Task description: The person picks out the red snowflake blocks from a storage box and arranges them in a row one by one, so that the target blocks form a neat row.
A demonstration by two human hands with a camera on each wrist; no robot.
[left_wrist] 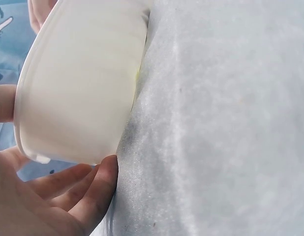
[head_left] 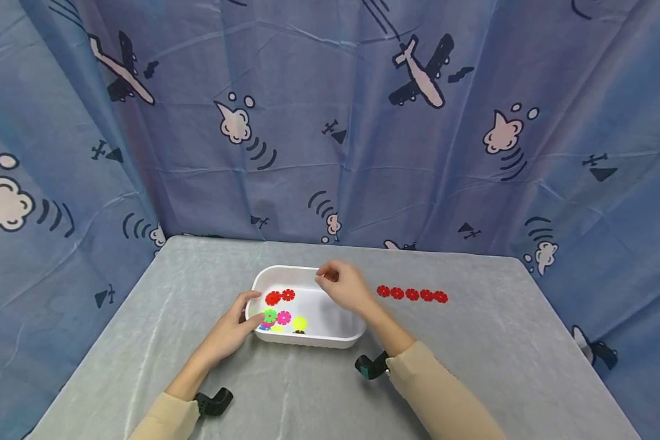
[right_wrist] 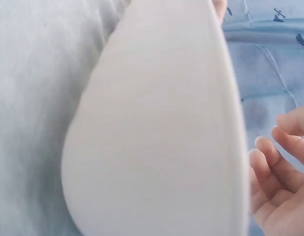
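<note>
A white plastic tray [head_left: 330, 333] stands on the cloth-covered table, holding several flower-shaped plastic discs. Inside it, two red discs [head_left: 273, 298] lie near a green disc [head_left: 270, 316], a pink disc [head_left: 283, 318] and a yellow disc [head_left: 299, 323]. My left hand [head_left: 231, 333] grips the tray's left end, thumb over the rim and fingers along the outer wall [left_wrist: 78, 98]. Above the tray's far right rim is my right hand [head_left: 343, 286], its fingers bent and the thumb close to the index fingertip. Nothing shows between those fingertips in the right wrist view [right_wrist: 282, 172].
Right of the tray, several red discs [head_left: 412, 294] lie in a row on the grey cloth [head_left: 473, 354]. A blue curtain [head_left: 308, 122] with printed planes hangs behind the table and at both sides. Black wrist cameras [head_left: 213, 402] sit on both wrists.
</note>
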